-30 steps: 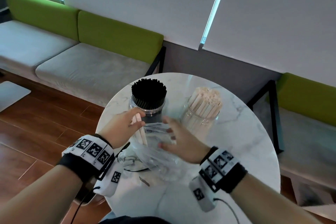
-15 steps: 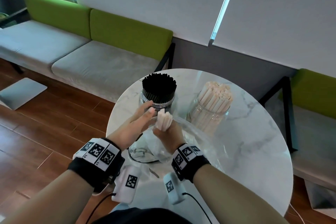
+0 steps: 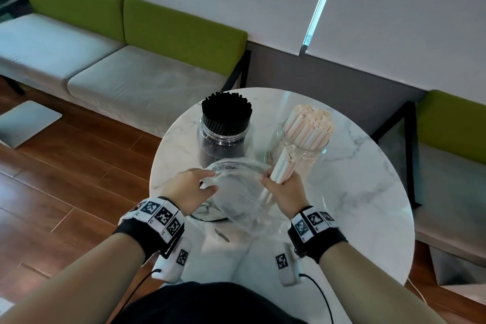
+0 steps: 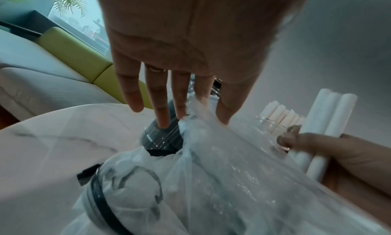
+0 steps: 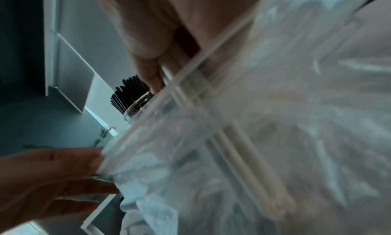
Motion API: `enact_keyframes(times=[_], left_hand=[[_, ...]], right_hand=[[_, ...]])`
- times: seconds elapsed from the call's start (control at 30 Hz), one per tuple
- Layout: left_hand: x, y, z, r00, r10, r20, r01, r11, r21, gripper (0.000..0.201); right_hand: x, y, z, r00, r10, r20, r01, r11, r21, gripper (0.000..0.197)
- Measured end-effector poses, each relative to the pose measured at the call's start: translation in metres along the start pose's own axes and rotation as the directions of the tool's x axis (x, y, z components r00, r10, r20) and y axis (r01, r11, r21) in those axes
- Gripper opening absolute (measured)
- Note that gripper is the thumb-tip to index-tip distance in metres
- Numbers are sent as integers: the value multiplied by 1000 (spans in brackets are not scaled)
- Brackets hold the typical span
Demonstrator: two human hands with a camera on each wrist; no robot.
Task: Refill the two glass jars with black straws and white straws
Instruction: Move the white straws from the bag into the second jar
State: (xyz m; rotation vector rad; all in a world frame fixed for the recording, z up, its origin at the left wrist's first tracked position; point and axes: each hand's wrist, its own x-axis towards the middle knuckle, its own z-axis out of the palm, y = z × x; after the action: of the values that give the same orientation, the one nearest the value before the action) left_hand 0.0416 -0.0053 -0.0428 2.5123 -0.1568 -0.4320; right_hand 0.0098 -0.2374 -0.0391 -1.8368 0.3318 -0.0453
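Note:
Two glass jars stand at the back of the round marble table [image 3: 368, 192]: one packed with black straws [image 3: 225, 123], one with white straws [image 3: 306, 134]. My right hand [image 3: 276, 181] grips a bundle of white straws [image 3: 282, 166] upright, just in front of the white jar; their lower ends still reach down inside a clear plastic bag [image 3: 236, 192]. My left hand [image 3: 209, 179] pinches the bag's open edge between thumb and forefinger. The left wrist view shows that pinch on the bag [image 4: 196, 114] and the bundle [image 4: 330, 118]. Through the bag film, the right wrist view shows the straws [image 5: 232, 146].
A dark ring-shaped lid [image 4: 99, 188] lies on the table under the bag, near my left wrist. Benches with grey seats and green backs [image 3: 147, 81] line the wall behind the table. Wooden floor [image 3: 65, 179] lies to the left.
The white straw bundle passed from my left hand to my right, which has carried it rightward toward the white jar. My left hand now pinches the bag's edge.

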Motion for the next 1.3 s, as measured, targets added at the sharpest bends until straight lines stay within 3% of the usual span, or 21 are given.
enact_keyframes(times=[0.07, 0.2, 0.3, 0.4, 0.47, 0.57, 0.7, 0.83, 0.93, 1.0, 1.1, 1.2, 1.3], left_hand=[[-1, 1, -2, 999, 21, 24, -22, 999, 42, 41], [-8, 15, -20, 991, 123, 58, -130, 980, 149, 38], [-12, 37, -41, 980, 190, -58, -176, 967, 187, 36], [-5, 72, -54, 934, 284, -218, -249, 952, 175, 39], [8, 100, -52, 918, 336, -211, -324, 942, 89, 49], [39, 137, -32, 941, 326, -89, -336, 933, -129, 71], [76, 168, -3, 960, 277, 38, -273, 958, -90, 98], [98, 176, 11, 969, 216, 117, -207, 975, -79, 118], [112, 173, 13, 973, 161, 165, -154, 987, -51, 129], [118, 170, 11, 971, 139, 194, -126, 989, -77, 126], [125, 169, 6, 960, 134, 244, -101, 984, -144, 105], [131, 172, 3, 956, 121, 269, -90, 988, -123, 102], [133, 180, 5, 949, 123, 290, -118, 992, -34, 101]], right_hand=[[-2, -15, -12, 1000, -24, -5, 24, 999, 39, 14], [-4, -71, -50, 971, -216, -105, 237, 928, 288, 15], [7, -105, -85, 921, -319, -224, 386, 826, 411, 24], [27, -119, -103, 906, -276, -320, 411, 750, 517, 16], [41, -121, -104, 904, -247, -350, 412, 727, 549, 14], [57, -121, -101, 899, -248, -361, 411, 763, 499, 12], [72, -112, -94, 893, -235, -384, 375, 860, 347, 17], [85, -88, -81, 926, -164, -341, 218, 967, 128, 13], [93, -70, -82, 939, -177, -296, 105, 964, -243, 55], [88, -64, -90, 960, -116, -254, 13, 927, -374, 78], [85, -42, -108, 985, 14, -170, -68, 948, -312, 104], [90, -26, -113, 991, 100, -88, -124, 931, -343, 120], [97, -22, -105, 992, 123, -3, -122, 981, -152, 129]])
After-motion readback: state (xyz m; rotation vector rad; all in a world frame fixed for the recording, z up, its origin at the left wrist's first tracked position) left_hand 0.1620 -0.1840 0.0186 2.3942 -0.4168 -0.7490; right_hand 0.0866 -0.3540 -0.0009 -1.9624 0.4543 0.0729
